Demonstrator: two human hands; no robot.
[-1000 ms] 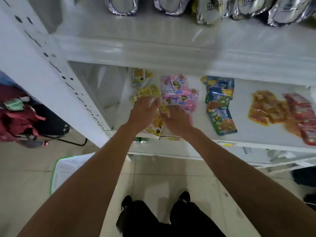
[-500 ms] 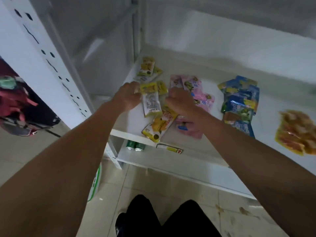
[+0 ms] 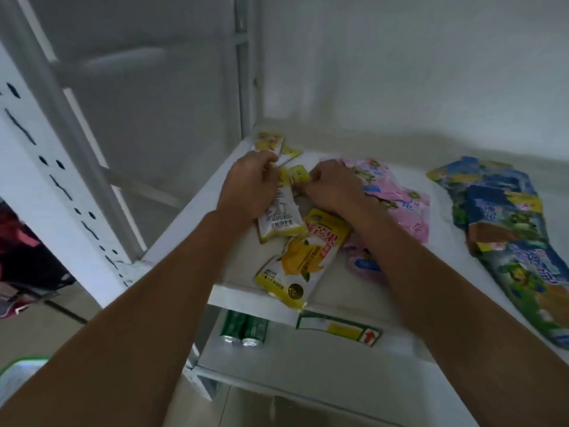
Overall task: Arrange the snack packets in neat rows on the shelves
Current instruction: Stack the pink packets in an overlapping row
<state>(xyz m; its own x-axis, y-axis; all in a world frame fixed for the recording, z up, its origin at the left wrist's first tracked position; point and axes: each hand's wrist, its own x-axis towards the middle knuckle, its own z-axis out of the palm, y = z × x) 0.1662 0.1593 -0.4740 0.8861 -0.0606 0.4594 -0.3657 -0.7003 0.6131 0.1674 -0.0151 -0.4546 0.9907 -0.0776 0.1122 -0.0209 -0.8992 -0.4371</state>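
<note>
**Yellow packets being squared up at the shelf's left end**

White metal shelving is filling the view, and the middle shelf (image 3: 354,291) is carrying three colour groups: yellow packets at the left, a pink pile (image 3: 397,204) beside them, and a blue pile (image 3: 505,223) well apart to the right. Below, two green cans (image 3: 243,329) are lying on the lower shelf, and a price label (image 3: 338,329) is hanging off the front edge.

Both hands are working at the yellow group. The left hand (image 3: 249,186) is curling its fingers round a yellow packet (image 3: 280,215) held barcode side up. The right hand (image 3: 332,189) is pinching the top corner of what looks like the same packet, its knuckles lying against the pink pile; whether it is gripping a second packet cannot be told. The hands are close together, almost touching.

A loose yellow packet (image 3: 303,257) is lying askew, jutting over the front lip of the shelf, and two more (image 3: 271,143) are sitting at the back corner.

To do this step well, the held packet probably wants turning printed face up and laying in line with the back ones, edges parallel to the shelf front. The overhanging packet likely needs pulling back before it slips off.
</note>
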